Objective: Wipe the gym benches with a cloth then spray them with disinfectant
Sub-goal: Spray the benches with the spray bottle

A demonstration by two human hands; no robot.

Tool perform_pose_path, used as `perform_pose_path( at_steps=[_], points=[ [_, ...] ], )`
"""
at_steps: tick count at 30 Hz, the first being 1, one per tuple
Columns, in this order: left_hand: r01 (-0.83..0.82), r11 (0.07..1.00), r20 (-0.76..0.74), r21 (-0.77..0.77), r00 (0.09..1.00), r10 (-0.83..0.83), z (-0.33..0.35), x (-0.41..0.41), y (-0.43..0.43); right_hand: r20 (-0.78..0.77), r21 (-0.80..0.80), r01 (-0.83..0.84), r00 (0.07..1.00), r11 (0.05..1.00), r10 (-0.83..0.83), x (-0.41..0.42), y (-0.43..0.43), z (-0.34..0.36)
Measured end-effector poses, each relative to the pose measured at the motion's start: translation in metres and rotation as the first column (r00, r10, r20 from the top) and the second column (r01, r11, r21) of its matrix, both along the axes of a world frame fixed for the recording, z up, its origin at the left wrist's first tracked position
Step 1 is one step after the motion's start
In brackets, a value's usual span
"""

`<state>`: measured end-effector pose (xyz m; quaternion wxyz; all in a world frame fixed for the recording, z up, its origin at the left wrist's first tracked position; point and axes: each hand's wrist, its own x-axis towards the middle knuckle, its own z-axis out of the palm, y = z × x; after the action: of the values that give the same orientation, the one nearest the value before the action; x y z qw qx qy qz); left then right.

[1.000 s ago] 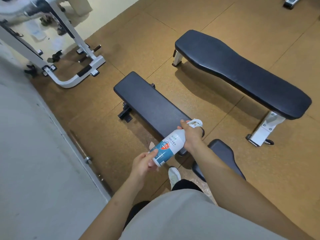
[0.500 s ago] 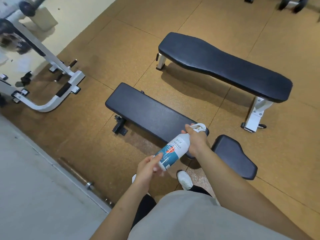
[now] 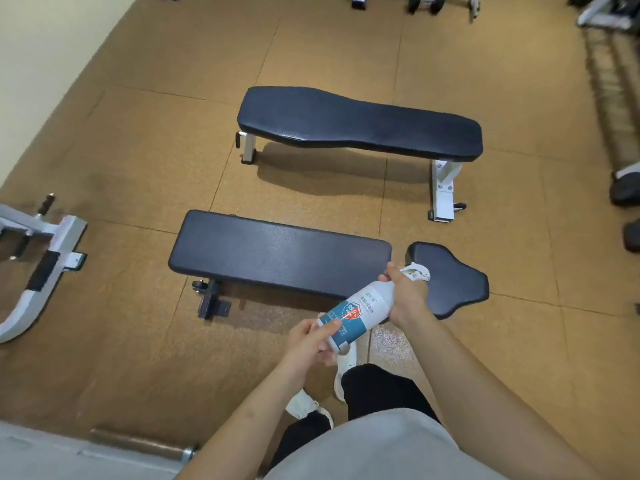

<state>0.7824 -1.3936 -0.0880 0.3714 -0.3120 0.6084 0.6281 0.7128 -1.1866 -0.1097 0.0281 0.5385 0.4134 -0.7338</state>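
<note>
Seen from above, a person holds a white spray bottle (image 3: 360, 311) with a teal label. It is slanted, with its base toward 7 o'clock and its trigger head toward 1 o'clock. The right hand (image 3: 407, 296) is curled round the neck just under the trigger, and the left hand (image 3: 311, 341) grips the base. The bottle sits in front of the near right corner of a flat black bench (image 3: 277, 254), whose separate seat pad (image 3: 450, 278) lies at 3 o'clock. A second black bench (image 3: 360, 123) on white legs stands at 12 o'clock, well apart, on the brown floor (image 3: 138, 150).

benches: 2 — near bench (image 3: 280, 258), far bench (image 3: 360, 123)
spray bottle (image 3: 367, 306): 1
hands: 2 — left hand (image 3: 306, 344), right hand (image 3: 408, 299)
white shoes: 2 — left shoe (image 3: 304, 405), right shoe (image 3: 346, 363)
</note>
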Motion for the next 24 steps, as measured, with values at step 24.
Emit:
perform_pose_path(
  at_steps=[24],
  points=[
    [0.447,0.894,0.014,0.035,0.894,-0.448,0.011,-0.105,0.097,-0.031,-0.053,0.51,0.858,0.858,-0.512,0.008,0.098,0.005]
  ],
)
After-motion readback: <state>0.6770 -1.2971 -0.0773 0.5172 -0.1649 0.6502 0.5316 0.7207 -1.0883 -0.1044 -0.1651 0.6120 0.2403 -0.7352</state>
